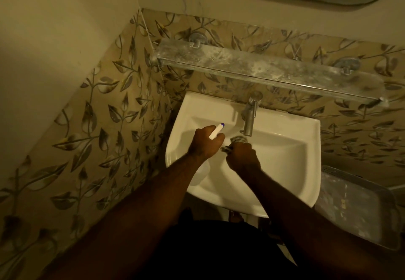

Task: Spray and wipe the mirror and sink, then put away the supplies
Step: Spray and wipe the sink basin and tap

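Head view: one sink, left hand gripping one spray bottle, right hand clutching one cloth.

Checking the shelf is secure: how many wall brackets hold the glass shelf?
2. The left bracket sits near the left end of the glass shelf, the right bracket near its right end; none appears hidden.

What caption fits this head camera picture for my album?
Over the white sink, the left hand holds a spray bottle while the right hand grips a cloth near the tap.
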Action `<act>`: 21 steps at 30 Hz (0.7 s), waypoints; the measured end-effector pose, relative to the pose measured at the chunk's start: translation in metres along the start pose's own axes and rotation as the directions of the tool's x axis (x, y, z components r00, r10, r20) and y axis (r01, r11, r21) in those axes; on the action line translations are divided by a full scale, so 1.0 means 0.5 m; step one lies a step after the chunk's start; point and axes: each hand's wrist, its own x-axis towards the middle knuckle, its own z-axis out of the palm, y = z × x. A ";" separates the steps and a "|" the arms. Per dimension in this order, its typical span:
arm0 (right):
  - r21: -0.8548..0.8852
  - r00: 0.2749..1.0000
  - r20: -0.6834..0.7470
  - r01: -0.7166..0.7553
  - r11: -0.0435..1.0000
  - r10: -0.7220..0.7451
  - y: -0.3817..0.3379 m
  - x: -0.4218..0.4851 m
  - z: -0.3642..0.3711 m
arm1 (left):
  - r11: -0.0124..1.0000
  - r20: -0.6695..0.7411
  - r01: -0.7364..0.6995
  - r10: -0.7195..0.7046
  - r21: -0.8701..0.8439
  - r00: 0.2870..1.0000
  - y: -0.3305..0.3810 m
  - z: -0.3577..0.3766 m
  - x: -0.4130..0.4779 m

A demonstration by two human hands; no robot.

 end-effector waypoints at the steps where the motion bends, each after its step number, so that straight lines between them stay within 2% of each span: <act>1: 0.037 0.999 0.030 0.038 0.999 -0.039 -0.007 -0.005 0.009 | 1.000 -0.005 0.004 -0.004 -0.002 1.000 -0.002 -0.004 0.005; 5: 0.207 0.983 0.070 0.154 0.966 -0.172 -0.059 0.017 0.012 | 1.000 -0.038 -0.006 0.006 -0.012 0.999 -0.011 -0.019 0.028; 7: 0.217 0.967 0.021 0.242 0.946 -0.252 -0.086 0.047 0.004 | 0.998 -0.092 0.014 -0.020 -0.058 0.996 -0.013 -0.030 0.041; 9: 0.216 0.963 0.015 0.261 0.941 -0.270 -0.103 0.082 0.003 | 0.998 -0.175 0.025 -0.034 -0.054 0.984 -0.011 -0.043 0.057; 11: 0.340 0.984 0.037 0.154 0.928 -0.177 -0.125 0.111 0.000 | 0.997 -0.214 0.033 -0.046 -0.064 0.976 -0.010 -0.058 0.074; 13: 0.568 1.000 0.015 -0.012 0.823 0.004 -0.148 0.134 -0.009 | 0.997 -0.219 0.027 -0.042 -0.070 0.975 -0.003 -0.073 0.083; 15: 0.731 0.991 -0.035 -0.065 0.680 0.132 -0.156 0.167 -0.010 | 0.999 -0.213 0.018 -0.027 -0.045 0.977 -0.002 -0.083 0.091; 16: 0.741 0.989 -0.064 -0.044 0.670 0.136 -0.159 0.176 -0.011 | 1.000 -0.207 0.021 -0.026 -0.023 0.978 -0.004 -0.085 0.095; 18: 0.615 0.989 -0.112 -0.008 0.788 0.097 -0.169 0.180 -0.020 | 0.999 -0.191 0.031 -0.033 -0.012 0.981 -0.013 -0.090 0.102; 20: 0.252 0.974 -0.227 0.059 0.966 0.000 -0.169 0.187 -0.030 | 0.999 -0.187 0.042 -0.046 -0.028 0.981 -0.028 -0.095 0.110; 21: 0.121 0.971 -0.237 0.057 0.991 -0.027 -0.166 0.196 -0.032 | 0.998 -0.189 0.051 -0.057 -0.033 0.980 -0.034 -0.098 0.112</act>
